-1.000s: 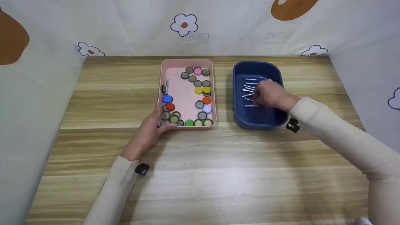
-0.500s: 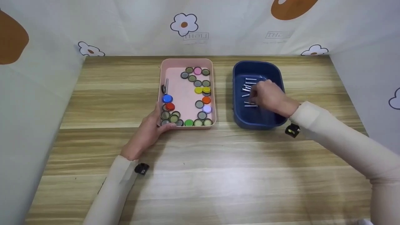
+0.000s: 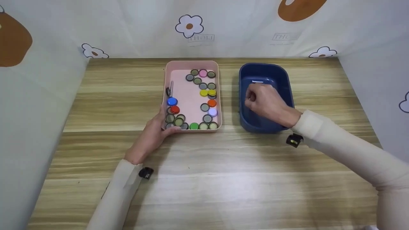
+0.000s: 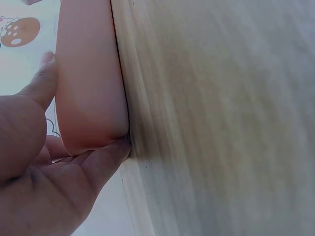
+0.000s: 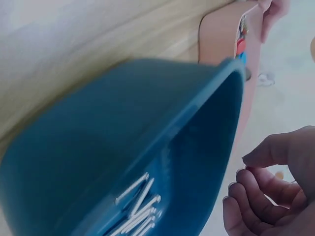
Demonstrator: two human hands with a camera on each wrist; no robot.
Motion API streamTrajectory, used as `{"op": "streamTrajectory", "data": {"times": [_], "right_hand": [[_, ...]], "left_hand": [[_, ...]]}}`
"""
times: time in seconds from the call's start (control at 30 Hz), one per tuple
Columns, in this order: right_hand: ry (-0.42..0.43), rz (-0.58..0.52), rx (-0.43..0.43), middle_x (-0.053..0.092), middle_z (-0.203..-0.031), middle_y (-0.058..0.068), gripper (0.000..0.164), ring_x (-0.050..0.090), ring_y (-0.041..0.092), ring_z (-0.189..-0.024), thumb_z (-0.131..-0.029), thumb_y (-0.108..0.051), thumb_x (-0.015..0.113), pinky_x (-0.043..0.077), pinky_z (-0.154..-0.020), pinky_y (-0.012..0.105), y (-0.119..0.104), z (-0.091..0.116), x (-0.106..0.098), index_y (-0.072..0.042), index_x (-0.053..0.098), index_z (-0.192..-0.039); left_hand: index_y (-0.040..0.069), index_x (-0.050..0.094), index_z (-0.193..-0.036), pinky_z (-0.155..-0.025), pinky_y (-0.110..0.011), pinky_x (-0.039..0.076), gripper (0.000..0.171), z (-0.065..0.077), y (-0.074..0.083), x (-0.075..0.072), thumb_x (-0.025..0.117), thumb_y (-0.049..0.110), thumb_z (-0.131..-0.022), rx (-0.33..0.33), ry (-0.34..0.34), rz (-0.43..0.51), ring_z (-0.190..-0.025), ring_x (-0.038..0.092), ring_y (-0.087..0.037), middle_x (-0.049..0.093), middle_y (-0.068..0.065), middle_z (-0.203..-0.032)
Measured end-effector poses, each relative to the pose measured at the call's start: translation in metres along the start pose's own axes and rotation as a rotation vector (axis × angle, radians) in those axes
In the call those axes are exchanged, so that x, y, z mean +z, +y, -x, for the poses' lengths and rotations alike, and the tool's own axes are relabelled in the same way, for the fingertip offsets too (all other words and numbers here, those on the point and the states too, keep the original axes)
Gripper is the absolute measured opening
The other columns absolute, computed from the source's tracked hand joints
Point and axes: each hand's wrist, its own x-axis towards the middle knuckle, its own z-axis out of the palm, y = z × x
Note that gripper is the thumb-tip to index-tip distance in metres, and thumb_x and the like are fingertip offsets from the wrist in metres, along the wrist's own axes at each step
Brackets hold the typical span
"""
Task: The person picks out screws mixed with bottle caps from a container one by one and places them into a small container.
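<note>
My left hand (image 3: 148, 137) grips the near left corner of a pink tray (image 3: 219, 99), thumb at the front rim and fingers along its left side. In the left wrist view, fingertips rest at the tray's bottom edge. Inside the tray are bottle caps, several coloured, such as a blue bottle cap (image 3: 172, 101) and a red bottle cap (image 3: 174, 109). My right hand (image 3: 266, 101) is above a deep navy box (image 3: 242, 111), fingers curled, thumb and index tips together. I cannot tell whether a nail is between them. Silver nails (image 5: 140, 204) lie in the box.
A slim silver stick (image 3: 172, 88) with a black piece beside it lies against the tray's left wall. The wood-grain table (image 3: 204, 179) spans below both containers. Pale flower-printed sheeting (image 3: 137, 30) stands behind and at both sides.
My right hand has risen from among the nails and moved a little left, over the box's left part. My left hand and the pink tray have stayed in place.
</note>
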Motion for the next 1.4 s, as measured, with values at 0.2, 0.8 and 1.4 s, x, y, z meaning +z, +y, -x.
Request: {"op": "streamTrajectory", "data": {"times": [0.2,0.8,1.4], "right_hand": [[-0.025,-0.046,-0.027,0.068,-0.083,0.013,0.006,0.064,0.026,-0.077,-0.083,-0.004,0.064,0.053,-0.068,0.034,-0.016,0.002,0.006,-0.001,0.069,-0.085],[-0.081,-0.135,-0.070,0.067,-0.091,0.012,0.011,0.061,0.024,-0.087,-0.084,-0.007,0.068,0.054,-0.078,0.034,-0.055,-0.008,0.020,-0.002,0.072,-0.093],[-0.161,-0.285,0.005,0.068,-0.101,0.014,0.020,0.065,0.028,-0.095,-0.087,-0.012,0.072,0.055,-0.084,0.036,-0.089,-0.032,0.037,0.000,0.072,-0.102]], "left_hand": [[0.017,-0.006,-0.161,-0.127,-0.049,0.022,0.104,0.000,-0.001,-0.001,0.070,0.035,-0.092,0.017,0.008,0.009,-0.153,0.028,-0.029,0.023,-0.014,-0.167],[0.016,-0.008,-0.161,-0.127,-0.049,0.021,0.105,0.001,0.001,-0.001,0.070,0.035,-0.093,0.014,0.003,-0.022,-0.153,0.028,-0.029,0.024,-0.015,-0.166],[0.019,-0.008,-0.161,-0.127,-0.048,0.021,0.103,0.001,0.000,-0.001,0.069,0.036,-0.094,0.006,0.000,0.016,-0.153,0.027,-0.027,0.024,-0.011,-0.167]]}}
